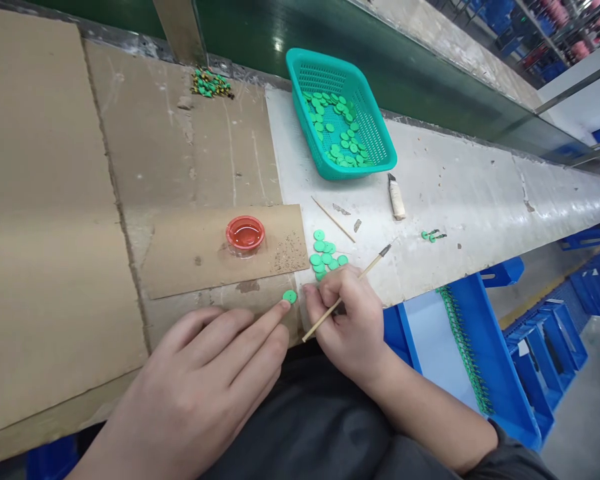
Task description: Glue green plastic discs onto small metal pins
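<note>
My left hand (215, 380) lies flat with its fingers stretched out. One fingertip touches the edge of a green disc (289, 296) near the front edge of the table. Closed around a thin wooden stick with a dark tip (373, 264) is my right hand (353, 320); the dark tip points up and away to the right. Just beyond the right hand, several green discs (326, 257) with small holes lie in a loose cluster. To the left, a small red dish (245, 233) of clear-looking liquid stands on a cardboard strip (195, 260).
A teal basket (387, 157) of green discs stands at the back. A box-cutter-like tool (396, 199), another thin stick (333, 219) and small green pieces with dark ends (433, 236) lie rightward. A green-and-yellow pile (211, 83) sits back left. A blue tray (503, 360) holds a green row.
</note>
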{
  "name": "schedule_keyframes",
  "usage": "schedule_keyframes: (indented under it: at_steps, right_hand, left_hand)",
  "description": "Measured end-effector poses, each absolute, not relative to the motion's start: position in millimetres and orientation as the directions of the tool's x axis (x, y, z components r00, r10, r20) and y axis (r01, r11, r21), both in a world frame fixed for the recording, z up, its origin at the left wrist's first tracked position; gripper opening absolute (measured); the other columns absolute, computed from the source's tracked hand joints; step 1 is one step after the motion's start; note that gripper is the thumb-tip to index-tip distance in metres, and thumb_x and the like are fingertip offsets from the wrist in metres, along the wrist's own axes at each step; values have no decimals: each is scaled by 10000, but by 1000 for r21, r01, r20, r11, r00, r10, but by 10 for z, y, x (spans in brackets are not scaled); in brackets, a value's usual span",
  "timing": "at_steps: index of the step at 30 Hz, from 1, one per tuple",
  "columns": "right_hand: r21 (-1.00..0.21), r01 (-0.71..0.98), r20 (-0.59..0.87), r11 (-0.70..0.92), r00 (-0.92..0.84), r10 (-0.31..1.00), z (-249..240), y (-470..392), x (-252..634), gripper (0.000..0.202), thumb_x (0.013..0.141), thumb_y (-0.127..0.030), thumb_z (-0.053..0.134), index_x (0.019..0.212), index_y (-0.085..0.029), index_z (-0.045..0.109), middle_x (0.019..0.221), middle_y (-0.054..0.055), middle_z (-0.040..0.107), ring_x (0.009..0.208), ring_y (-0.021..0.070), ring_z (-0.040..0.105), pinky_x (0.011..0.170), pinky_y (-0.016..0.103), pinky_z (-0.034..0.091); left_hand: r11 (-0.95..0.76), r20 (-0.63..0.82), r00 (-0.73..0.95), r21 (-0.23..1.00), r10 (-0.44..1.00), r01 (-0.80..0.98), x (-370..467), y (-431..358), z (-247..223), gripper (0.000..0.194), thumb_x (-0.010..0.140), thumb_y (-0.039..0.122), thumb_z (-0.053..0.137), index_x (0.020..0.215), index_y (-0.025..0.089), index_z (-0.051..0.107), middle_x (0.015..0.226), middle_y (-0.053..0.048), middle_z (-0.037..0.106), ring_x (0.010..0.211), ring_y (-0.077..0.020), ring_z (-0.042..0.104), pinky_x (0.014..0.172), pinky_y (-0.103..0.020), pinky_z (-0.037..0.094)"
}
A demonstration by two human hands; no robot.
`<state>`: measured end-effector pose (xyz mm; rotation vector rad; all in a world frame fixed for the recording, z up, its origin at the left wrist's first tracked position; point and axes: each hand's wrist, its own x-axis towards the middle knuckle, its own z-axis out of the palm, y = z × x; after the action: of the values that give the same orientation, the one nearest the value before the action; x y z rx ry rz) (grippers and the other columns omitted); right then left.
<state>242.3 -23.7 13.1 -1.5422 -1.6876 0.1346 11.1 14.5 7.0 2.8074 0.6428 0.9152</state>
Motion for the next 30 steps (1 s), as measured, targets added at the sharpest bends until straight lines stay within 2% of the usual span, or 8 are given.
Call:
schedule_keyframes:
  at_steps: [2, 5, 9, 12, 19, 25, 27, 30]
  right_hand:
    - [-578, 780, 481, 240, 88, 872, 127, -230, 2416, 406, 1098, -127, 753, 943, -298, 419, 819, -53, 579, 768, 175, 600, 764, 349, 493]
    - [-516, 824, 494, 234, 63, 867, 125, -218, 2406, 394, 1102, -116, 745, 949, -298, 431, 813, -52, 606, 768, 180, 584, 764, 362, 469]
    - [-524, 820, 501, 230, 78, 862, 120, -210, 2401, 421, 1102, -160, 788, 940, -302, 426, 808, -53, 598, 763, 184, 587, 760, 367, 482]
    - [-479, 847, 519, 232, 59, 853, 121, -203, 2399, 397, 1112, -135, 751, 950, -302, 430, 808, -50, 609, 758, 190, 574, 754, 370, 458]
    - [-465, 852, 505, 239, 34, 863, 136, -198, 2398, 375, 1134, -143, 714, 974, -305, 416, 818, -47, 595, 773, 201, 594, 761, 377, 445]
    - [-476, 843, 519, 252, 38, 854, 113, -182, 2395, 373, 1117, -127, 710, 975, -303, 413, 820, -51, 596, 789, 195, 596, 769, 380, 442]
    - [-513, 818, 534, 261, 66, 843, 105, -187, 2404, 363, 1112, -83, 674, 971, -302, 420, 820, -52, 581, 775, 186, 587, 751, 369, 449]
    - [-658, 701, 536, 274, 181, 824, 118, -233, 2437, 337, 1118, -100, 682, 982, -300, 448, 858, -46, 584, 779, 172, 620, 753, 348, 523]
  left_hand:
    - [-906, 537, 730, 234, 423, 353, 113, 153, 75, 154, 1169, 97, 639, 1236, 129, 774, 1352, -96, 871, 1098, -298, 707, 976, -535, 514]
    - [-907, 540, 729, 233, 421, 351, 111, 156, 69, 141, 1170, 107, 651, 1233, 125, 776, 1372, -95, 869, 1102, -297, 709, 985, -539, 521]
    - [-902, 532, 729, 238, 431, 360, 105, 148, 54, 154, 1163, 116, 659, 1247, 147, 785, 1396, -84, 867, 1107, -293, 737, 987, -533, 529]
    - [-901, 540, 722, 237, 432, 363, 115, 153, 66, 137, 1156, 120, 669, 1221, 152, 785, 1365, -81, 875, 1074, -285, 740, 969, -523, 529]
    - [-901, 547, 718, 229, 431, 368, 134, 191, 118, 152, 1159, 146, 662, 1202, 198, 798, 1316, -48, 887, 1034, -261, 750, 946, -490, 530]
    - [-903, 536, 727, 217, 429, 372, 155, 182, 124, 132, 1153, 125, 669, 1208, 171, 779, 1323, -53, 890, 1026, -263, 745, 950, -504, 531]
    - [-902, 535, 728, 213, 430, 376, 166, 182, 138, 120, 1151, 127, 672, 1182, 178, 776, 1315, -53, 890, 1022, -257, 753, 947, -498, 535]
    - [-895, 532, 722, 220, 443, 388, 183, 188, 174, 130, 1157, 123, 651, 1157, 192, 762, 1289, -51, 890, 1011, -247, 759, 934, -482, 538]
